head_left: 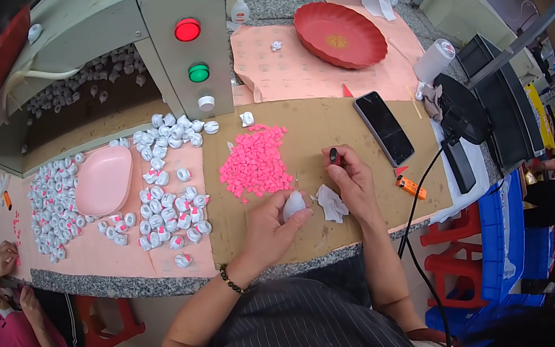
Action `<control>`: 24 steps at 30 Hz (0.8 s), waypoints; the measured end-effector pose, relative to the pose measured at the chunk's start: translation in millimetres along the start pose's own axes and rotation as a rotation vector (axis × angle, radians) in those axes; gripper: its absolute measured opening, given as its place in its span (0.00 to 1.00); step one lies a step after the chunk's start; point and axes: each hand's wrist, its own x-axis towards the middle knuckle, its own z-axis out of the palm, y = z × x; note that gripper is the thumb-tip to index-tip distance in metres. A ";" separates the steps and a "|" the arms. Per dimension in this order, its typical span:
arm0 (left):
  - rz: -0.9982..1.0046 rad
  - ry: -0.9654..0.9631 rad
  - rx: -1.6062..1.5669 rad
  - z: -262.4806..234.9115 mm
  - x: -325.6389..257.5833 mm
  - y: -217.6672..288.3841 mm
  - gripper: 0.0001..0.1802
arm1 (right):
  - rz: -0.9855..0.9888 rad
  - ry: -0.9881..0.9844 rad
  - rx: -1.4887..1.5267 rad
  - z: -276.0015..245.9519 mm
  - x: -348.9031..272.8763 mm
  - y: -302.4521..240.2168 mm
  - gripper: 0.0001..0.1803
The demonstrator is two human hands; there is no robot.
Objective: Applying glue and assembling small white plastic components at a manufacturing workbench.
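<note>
My left hand [273,230] is closed around a smooth white rounded piece [294,205], like the wrapped balls on the table. To its right, my right hand [355,182] grips a small dark tool [334,156] upright; its kind is not clear, as the fingers cover most of it. A crumpled white paper or cloth scrap [332,204] lies between my hands, close to the right one. Beyond my left hand spreads a heap of small bright pink pieces [255,161] on brown cardboard [316,117].
Many white wrapped balls [167,215] with pink marks lie left, around a pink tray [104,181]. Behind stands a machine [183,1] with red and green lights. Right are a phone [384,129], an orange-handled tool [412,188] and a black cable. A red dish [341,35] sits farther back. A co-worker sits left.
</note>
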 end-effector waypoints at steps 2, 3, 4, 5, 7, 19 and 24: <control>0.003 0.023 -0.014 1.8 0.9 0.4 0.14 | 0.044 0.019 0.133 -1.4 -2.1 5.5 0.17; 0.004 0.021 -0.015 2.4 1.1 -0.3 0.14 | 0.056 0.019 0.122 -3.0 -3.9 6.6 0.19; 0.005 0.016 -0.018 3.2 1.7 -1.0 0.14 | 0.068 0.022 0.110 -5.1 -6.0 7.1 0.20; 0.001 0.002 -0.019 3.4 2.3 -1.5 0.14 | 0.071 0.037 0.106 -6.7 -6.0 6.6 0.20; 0.021 0.003 -0.033 3.0 1.7 -2.9 0.15 | -0.016 0.271 -0.099 -5.8 -0.2 -1.5 0.21; -0.012 -0.047 0.074 0.3 -1.9 -2.7 0.17 | 0.129 0.556 -1.506 -67.5 -58.7 4.1 0.20; 0.032 -0.001 0.062 2.9 1.0 -4.4 0.14 | 0.096 0.458 -1.620 -74.2 -52.5 -2.8 0.18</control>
